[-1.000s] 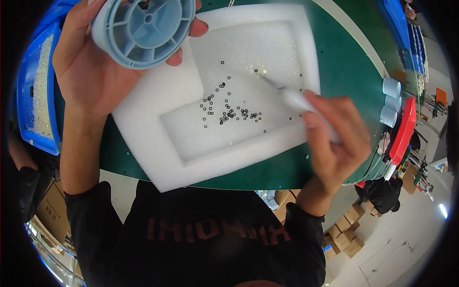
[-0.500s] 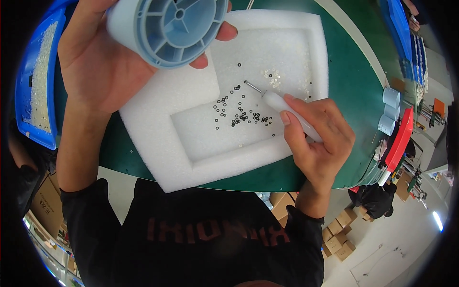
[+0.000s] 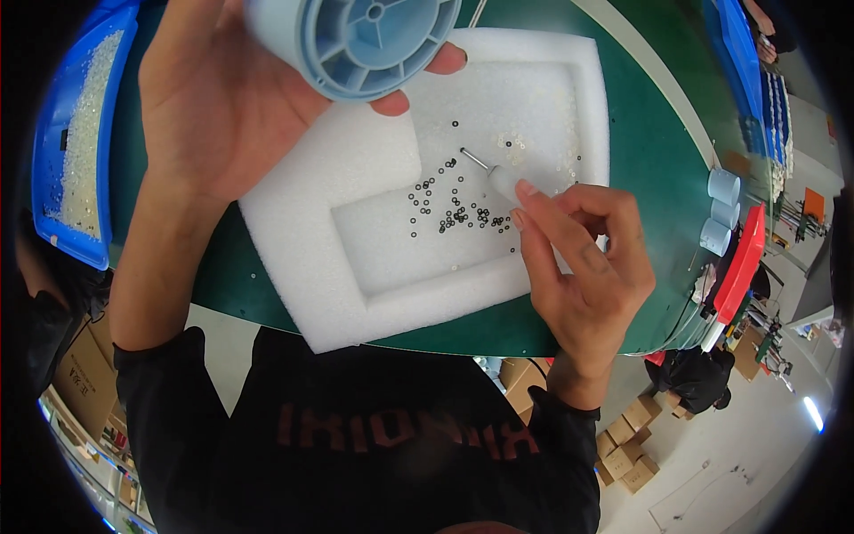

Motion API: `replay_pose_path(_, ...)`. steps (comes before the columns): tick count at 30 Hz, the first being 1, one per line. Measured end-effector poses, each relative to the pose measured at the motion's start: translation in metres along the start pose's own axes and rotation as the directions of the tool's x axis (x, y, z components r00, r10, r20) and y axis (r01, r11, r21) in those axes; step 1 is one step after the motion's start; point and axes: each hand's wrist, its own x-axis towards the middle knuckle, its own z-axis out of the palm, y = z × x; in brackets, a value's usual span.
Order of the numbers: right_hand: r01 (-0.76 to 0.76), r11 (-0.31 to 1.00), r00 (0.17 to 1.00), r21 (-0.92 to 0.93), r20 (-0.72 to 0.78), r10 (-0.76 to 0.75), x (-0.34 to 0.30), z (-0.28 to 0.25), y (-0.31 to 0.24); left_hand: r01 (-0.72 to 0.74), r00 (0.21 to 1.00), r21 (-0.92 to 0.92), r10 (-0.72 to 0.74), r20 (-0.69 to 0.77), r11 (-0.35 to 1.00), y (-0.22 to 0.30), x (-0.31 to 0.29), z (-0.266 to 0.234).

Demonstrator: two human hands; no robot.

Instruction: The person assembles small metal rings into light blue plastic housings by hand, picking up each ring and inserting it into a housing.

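My left hand [image 3: 222,125] grips a light-blue round plastic housing [image 3: 356,53] at the top of the view, its ribbed, compartmented end facing me. Between the fingers and thumb of my right hand [image 3: 592,267] is a white-handled pick tool [image 3: 507,181] with a thin metal shaft. A dark bit shows at the shaft's tip, too small to tell what it is. Below the tip, many small black rings [image 3: 458,216] lie scattered in the recess of a white foam tray [image 3: 302,303]. Pale rings [image 3: 516,147] lie farther right in the same recess.
On the left stands a blue bin [image 3: 114,178] full of small translucent pieces. The green table [image 3: 658,116] carries several light-blue cups [image 3: 722,187] at the right, beside a red tray [image 3: 743,267]. Farther right a person in black [image 3: 694,374] is near stacked cardboard boxes [image 3: 627,445].
The housing and my left hand have shifted right and slightly up in the view. The foam tray also appears a little farther right. My right hand keeps its hold on the pick tool.
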Motion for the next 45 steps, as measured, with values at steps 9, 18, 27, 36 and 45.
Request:
replay_pose_path(9,-0.185,0.966,0.979,0.179,0.118,0.166,-0.003,0.001,0.004,-0.075,0.996,0.376,0.088,-0.016,0.924,-0.001,-0.012,0.006)
replay_pose_path(18,-0.004,0.91,0.983,0.414,-0.165,0.079,-0.003,0.001,0.002,0.017,0.972,0.275,0.048,-0.228,0.961,-0.015,-0.019,0.032)
replay_pose_path(27,-0.044,0.878,0.983,0.476,-0.139,0.124,-0.005,0.01,-0.002,0.0,0.964,0.384,0.102,-0.245,0.923,-0.023,-0.021,0.043)
replay_pose_path(36,0.075,0.986,0.962,0.148,-0.271,-0.032,-0.009,0.017,-0.014,-0.072,0.966,0.724,0.23,-0.122,0.686,-0.027,-0.033,0.036)
replay_pose_path(45,-0.317,0.642,0.931,0.698,0.098,0.353,-0.001,0.005,-0.02,-0.202,0.955,0.733,0.297,0.0,0.649,-0.027,-0.03,0.039)
